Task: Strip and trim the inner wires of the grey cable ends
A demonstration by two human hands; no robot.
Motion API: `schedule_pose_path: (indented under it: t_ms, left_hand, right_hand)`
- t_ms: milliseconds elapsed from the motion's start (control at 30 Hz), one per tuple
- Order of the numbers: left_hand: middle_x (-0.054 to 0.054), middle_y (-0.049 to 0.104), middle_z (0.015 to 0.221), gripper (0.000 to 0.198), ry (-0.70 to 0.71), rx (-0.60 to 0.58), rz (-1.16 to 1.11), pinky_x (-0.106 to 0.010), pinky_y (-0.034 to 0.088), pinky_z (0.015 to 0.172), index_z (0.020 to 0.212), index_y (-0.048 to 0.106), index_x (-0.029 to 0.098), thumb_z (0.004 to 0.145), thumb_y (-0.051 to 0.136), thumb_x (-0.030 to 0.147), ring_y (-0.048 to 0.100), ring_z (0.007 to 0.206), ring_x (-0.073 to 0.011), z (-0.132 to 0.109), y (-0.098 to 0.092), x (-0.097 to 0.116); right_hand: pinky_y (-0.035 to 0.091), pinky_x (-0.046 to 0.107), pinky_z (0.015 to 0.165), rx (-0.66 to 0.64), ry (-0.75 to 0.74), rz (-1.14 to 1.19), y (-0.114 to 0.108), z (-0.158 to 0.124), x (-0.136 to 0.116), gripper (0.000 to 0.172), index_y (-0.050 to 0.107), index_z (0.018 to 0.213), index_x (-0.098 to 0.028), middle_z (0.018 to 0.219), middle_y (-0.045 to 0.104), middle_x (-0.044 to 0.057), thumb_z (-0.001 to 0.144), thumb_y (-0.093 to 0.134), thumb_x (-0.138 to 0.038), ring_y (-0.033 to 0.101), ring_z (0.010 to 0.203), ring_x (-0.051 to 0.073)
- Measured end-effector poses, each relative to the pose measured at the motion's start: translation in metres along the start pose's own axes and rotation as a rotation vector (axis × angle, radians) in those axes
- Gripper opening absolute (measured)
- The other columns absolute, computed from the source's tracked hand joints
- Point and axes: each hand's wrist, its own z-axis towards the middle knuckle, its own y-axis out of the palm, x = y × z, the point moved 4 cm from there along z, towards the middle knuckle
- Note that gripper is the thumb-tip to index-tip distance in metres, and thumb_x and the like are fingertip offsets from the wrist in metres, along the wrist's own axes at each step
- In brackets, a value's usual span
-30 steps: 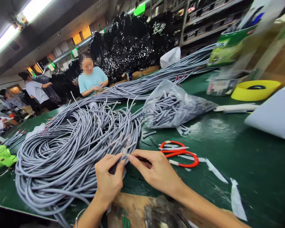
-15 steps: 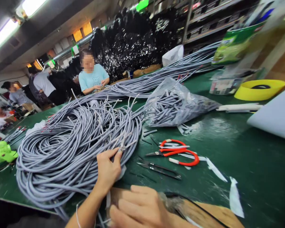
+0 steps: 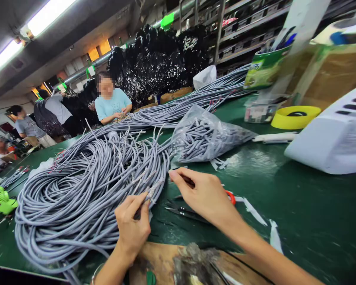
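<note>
My left hand [image 3: 133, 221] is closed in a pinch on the stripped end of a grey cable [image 3: 150, 193], with pale frayed strands sticking out past the fingertips. It rests at the right edge of a large coil of grey cables [image 3: 74, 194]. My right hand [image 3: 200, 190] hovers a little to the right, thumb and fingers pressed together; whatever they hold, if anything, is hidden. Beneath this hand lie black thread snips [image 3: 182, 211] and red-handled scissors [image 3: 231, 197], both partly covered.
A clear bag of short grey cable pieces [image 3: 192, 138] stands behind my right hand. Near my body lies a brown board [image 3: 160, 255] with crumpled plastic. A yellow ring [image 3: 296, 118] and a white holder [image 3: 323, 146] stand to the right. A person [image 3: 112, 105] works across the table.
My right hand has risen from the front of the table to beside my left hand, now covering most of the scissors. My left hand keeps its pinch. The view has shifted slightly.
</note>
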Motion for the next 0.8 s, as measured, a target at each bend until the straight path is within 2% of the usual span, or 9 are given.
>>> schedule_pose_path:
  t_ms: [100,167,233,333,433,533,633,700,800]
  left_hand:
    - [-0.004,0.065,0.063,0.019,-0.081,-0.055,-0.004,-0.02,0.042,0.048,0.086,0.069,0.014,0.08,0.052,0.019,0.054,0.048,-0.0112,0.0,0.003,-0.004]
    - [-0.002,0.064,0.058,0.02,-0.139,-0.097,-0.017,-0.02,0.04,0.046,0.08,0.069,0.014,0.08,0.052,0.023,0.051,0.045,-0.0106,0.0,0.005,-0.006]
    - [-0.001,0.061,0.054,0.023,-0.189,-0.145,-0.031,-0.02,0.038,0.046,0.072,0.069,0.015,0.079,0.052,0.027,0.05,0.044,-0.0105,-0.001,0.007,-0.007]
    - [0.001,0.055,0.048,0.028,-0.245,-0.21,-0.024,-0.019,0.034,0.045,0.06,0.066,0.014,0.079,0.052,0.031,0.046,0.043,-0.0095,-0.002,0.01,-0.009]
    - [0.002,0.049,0.044,0.034,-0.264,-0.212,-0.016,-0.02,0.031,0.043,0.055,0.062,0.014,0.08,0.051,0.034,0.042,0.04,-0.0086,-0.001,0.01,-0.011]
    - [0.0,0.057,0.053,0.026,-0.254,-0.164,-0.065,-0.02,0.038,0.047,0.068,0.066,0.013,0.079,0.053,0.033,0.05,0.047,-0.0109,0.003,0.007,-0.014]
    - [-0.005,0.065,0.072,0.019,-0.195,-0.08,-0.074,-0.024,0.045,0.058,0.086,0.066,0.013,0.075,0.056,0.024,0.058,0.06,-0.0148,0.007,0.002,-0.016]
    - [-0.006,0.065,0.075,0.017,-0.176,-0.013,-0.058,-0.027,0.047,0.062,0.086,0.065,0.013,0.073,0.055,0.019,0.06,0.065,-0.0166,0.008,-0.003,-0.019]
    - [-0.006,0.064,0.073,0.012,-0.211,0.067,-0.083,-0.029,0.048,0.064,0.079,0.064,0.014,0.073,0.055,0.02,0.06,0.066,-0.0181,0.008,-0.008,-0.027]
  right_hand:
    - [0.028,0.025,0.045,-0.275,0.05,-0.424,0.006,0.008,0.015,0.028,0.067,0.065,-0.022,0.061,0.066,0.006,0.082,0.047,-0.032,0.059,0.055,0.019]
    - [0.031,0.025,0.047,-0.437,0.036,-0.506,0.011,0.01,0.022,0.024,0.07,0.068,-0.022,0.069,0.069,0.009,0.081,0.051,-0.029,0.062,0.063,0.021]
    - [0.034,0.025,0.049,-0.515,0.006,-0.494,0.013,0.012,0.027,0.019,0.071,0.068,-0.024,0.073,0.07,0.007,0.078,0.056,-0.028,0.064,0.067,0.021]
    - [0.038,0.023,0.054,-0.518,-0.006,-0.484,0.007,0.016,0.038,0.018,0.071,0.075,-0.026,0.077,0.071,0.003,0.079,0.054,-0.025,0.064,0.073,0.017]
    - [0.04,0.025,0.056,-0.472,0.036,-0.548,-0.007,0.011,0.055,0.024,0.07,0.086,-0.022,0.085,0.07,0.007,0.077,0.05,-0.014,0.064,0.077,0.021]
    - [0.042,0.03,0.061,-0.475,0.023,-0.608,-0.014,-0.002,0.067,0.036,0.068,0.097,-0.016,0.089,0.068,0.013,0.07,0.049,-0.003,0.063,0.081,0.026]
    - [0.041,0.032,0.074,-0.481,-0.079,-0.615,-0.011,-0.008,0.067,0.043,0.062,0.108,-0.014,0.105,0.062,0.015,0.072,0.043,0.0,0.058,0.095,0.026]
    - [0.039,0.03,0.079,-0.506,-0.16,-0.596,-0.006,-0.005,0.063,0.04,0.065,0.103,-0.015,0.106,0.061,0.014,0.072,0.044,-0.001,0.056,0.098,0.024]
    - [0.041,0.027,0.07,-0.559,-0.233,-0.565,-0.001,0.006,0.056,0.032,0.069,0.085,-0.014,0.089,0.066,0.011,0.062,0.051,0.0,0.06,0.085,0.023]
